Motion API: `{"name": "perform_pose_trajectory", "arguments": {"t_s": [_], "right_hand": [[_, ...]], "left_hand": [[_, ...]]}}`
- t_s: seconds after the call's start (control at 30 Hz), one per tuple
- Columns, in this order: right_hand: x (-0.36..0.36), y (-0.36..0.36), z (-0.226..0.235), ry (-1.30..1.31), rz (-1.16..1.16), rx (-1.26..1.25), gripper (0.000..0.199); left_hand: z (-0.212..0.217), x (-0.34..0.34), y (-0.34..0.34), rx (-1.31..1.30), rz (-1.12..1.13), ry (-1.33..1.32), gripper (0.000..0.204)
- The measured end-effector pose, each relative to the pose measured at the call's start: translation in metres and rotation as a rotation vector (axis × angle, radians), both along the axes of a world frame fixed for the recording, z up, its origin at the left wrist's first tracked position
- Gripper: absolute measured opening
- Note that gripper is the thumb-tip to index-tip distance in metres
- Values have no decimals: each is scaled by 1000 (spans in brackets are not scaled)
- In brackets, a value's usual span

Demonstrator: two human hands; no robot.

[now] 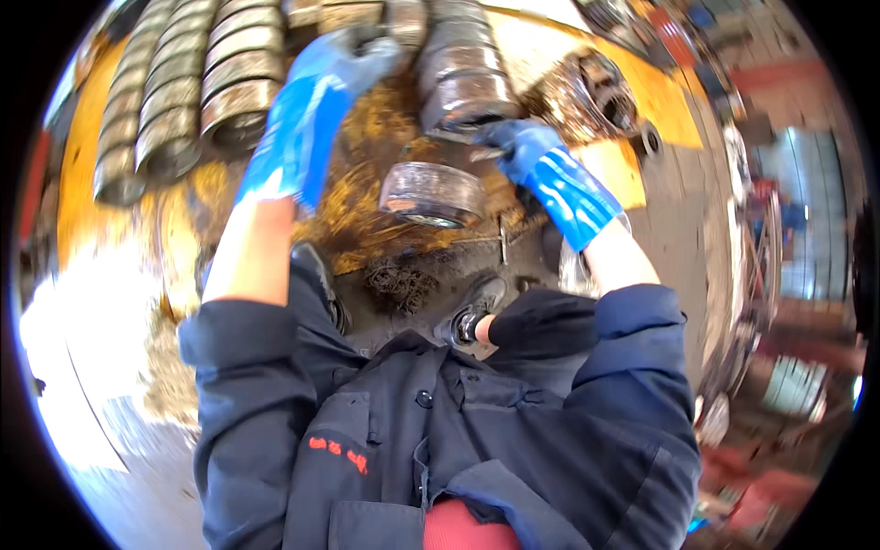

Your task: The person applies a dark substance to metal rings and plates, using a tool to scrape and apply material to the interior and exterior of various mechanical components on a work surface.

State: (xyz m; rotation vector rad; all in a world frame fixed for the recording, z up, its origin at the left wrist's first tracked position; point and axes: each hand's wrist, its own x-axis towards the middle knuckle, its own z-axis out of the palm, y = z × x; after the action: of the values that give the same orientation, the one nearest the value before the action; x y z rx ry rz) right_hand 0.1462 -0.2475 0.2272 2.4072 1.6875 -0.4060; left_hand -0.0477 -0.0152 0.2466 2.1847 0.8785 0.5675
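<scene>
Over greasy yellow bench (660, 101): left hand (316, 87) open; right hand (518, 147) grips metal ring (463, 105).

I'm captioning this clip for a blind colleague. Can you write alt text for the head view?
Seen from above, a person in a dark work jacket and blue gloves reaches over a rusty, greasy workbench: the left hand stretches toward stacked metal bearing rings, and the right hand touches another ring stack. One loose ring lies between the arms.

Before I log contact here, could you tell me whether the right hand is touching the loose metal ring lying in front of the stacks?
Apart. The head view shows the right hand up by the stacked rings, with rusty yellow surface showing between it and the loose metal ring.
</scene>
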Motion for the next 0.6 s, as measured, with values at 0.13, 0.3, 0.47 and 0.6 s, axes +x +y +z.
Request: {"name": "perform_pose_trajectory", "arguments": {"t_s": [0.13, 0.3, 0.47, 0.6], "right_hand": [[92, -132, 2, 396, -465, 512, 25], [82, -293, 4, 783, -1344, 1016, 25], [36, -481, -154, 979, -2088, 1546, 24], [-11, -469, -227, 1413, -2234, 1937, 13]], "left_hand": [[-38, 10, 22, -91, -109, -130, 47], [-35, 9, -4, -322, -132, -164, 46], [-75, 46, -30, -473, -224, -80, 47], [-76, 20, -4, -469, -176, 105, 41]]}}
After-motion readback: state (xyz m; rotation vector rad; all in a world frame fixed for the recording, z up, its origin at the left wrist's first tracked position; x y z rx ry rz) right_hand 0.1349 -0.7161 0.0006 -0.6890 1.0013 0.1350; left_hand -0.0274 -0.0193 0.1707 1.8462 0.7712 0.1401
